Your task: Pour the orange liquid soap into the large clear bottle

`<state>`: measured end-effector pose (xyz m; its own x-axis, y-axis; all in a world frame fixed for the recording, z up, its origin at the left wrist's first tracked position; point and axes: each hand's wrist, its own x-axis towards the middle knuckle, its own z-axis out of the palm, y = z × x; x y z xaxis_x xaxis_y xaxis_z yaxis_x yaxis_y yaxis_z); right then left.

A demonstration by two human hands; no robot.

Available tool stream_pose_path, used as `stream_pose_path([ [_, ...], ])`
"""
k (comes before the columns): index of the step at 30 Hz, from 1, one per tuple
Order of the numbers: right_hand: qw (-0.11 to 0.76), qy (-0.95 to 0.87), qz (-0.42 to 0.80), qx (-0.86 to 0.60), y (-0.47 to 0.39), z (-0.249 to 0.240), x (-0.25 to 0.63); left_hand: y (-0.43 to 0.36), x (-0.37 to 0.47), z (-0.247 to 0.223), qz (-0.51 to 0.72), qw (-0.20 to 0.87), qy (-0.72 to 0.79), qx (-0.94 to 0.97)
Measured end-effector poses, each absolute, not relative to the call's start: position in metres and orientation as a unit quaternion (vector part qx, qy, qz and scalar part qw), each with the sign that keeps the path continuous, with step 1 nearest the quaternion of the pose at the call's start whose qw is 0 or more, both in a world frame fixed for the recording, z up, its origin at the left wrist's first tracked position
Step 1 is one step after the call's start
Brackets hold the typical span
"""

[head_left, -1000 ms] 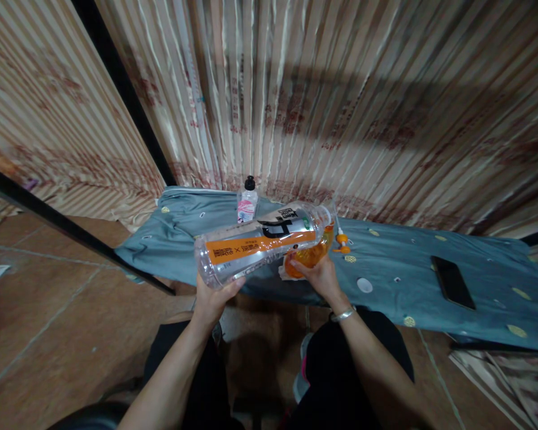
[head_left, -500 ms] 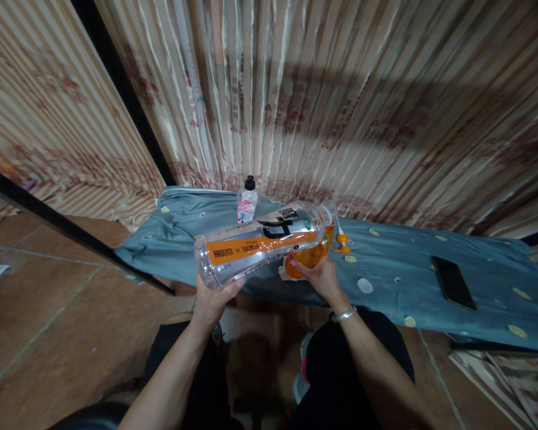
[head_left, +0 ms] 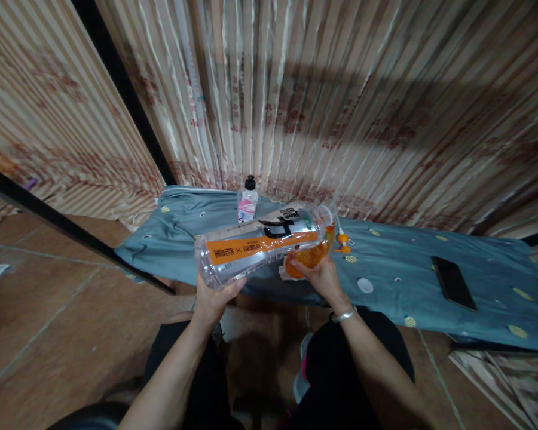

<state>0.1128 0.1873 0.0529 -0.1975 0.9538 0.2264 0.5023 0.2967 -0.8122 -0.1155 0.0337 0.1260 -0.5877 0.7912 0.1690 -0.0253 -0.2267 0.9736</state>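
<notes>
Evidently both hands were full: near the middle of the frame the left hand (head_left: pixel 210 304) held a large clear bottle (head_left: pixel 262 239) low down by its base, fingers beneath and thumb along the near side, while the right hand (head_left: pixel 320 278) was closed round a small amber bottle (head_left: pixel 309 257). The large clear bottle lay aslant, base to the lower left, its neck up against the top of the small amber bottle; the overlap hid whether the two mouths touched. A pale tissue (head_left: pixel 287 275) showed just beside the amber one's lower end. An orange pump (head_left: pixel 342 242) was just to the right, over the blue cloth (head_left: pixel 399 257), and a little bottle with a black cap (head_left: pixel 247 206) stood behind the large one. Farther off, a phone (head_left: pixel 452 282) lay at the right of the frame. The large clear bottle looked light for its bulk, with thin plastic walls that would likely dent under a hard squeeze; cupping the base was sensible, though it left the neck end free to wobble, and a second hold near the shoulder would have steadied it. The small amber bottle seemed stiffer and smooth, perhaps slippery if wet, and was best gripped round its body, clear of the opening. How much liquid either contained could not be told
</notes>
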Motion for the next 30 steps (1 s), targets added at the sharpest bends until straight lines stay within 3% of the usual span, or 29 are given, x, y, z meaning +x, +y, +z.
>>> stream_pose_path([
  [30,0.381,-0.708,0.303,-0.512,0.1873,0.0548,0.1121,0.0341,-0.1191,0.1202,0.704,0.273,0.541,0.37],
])
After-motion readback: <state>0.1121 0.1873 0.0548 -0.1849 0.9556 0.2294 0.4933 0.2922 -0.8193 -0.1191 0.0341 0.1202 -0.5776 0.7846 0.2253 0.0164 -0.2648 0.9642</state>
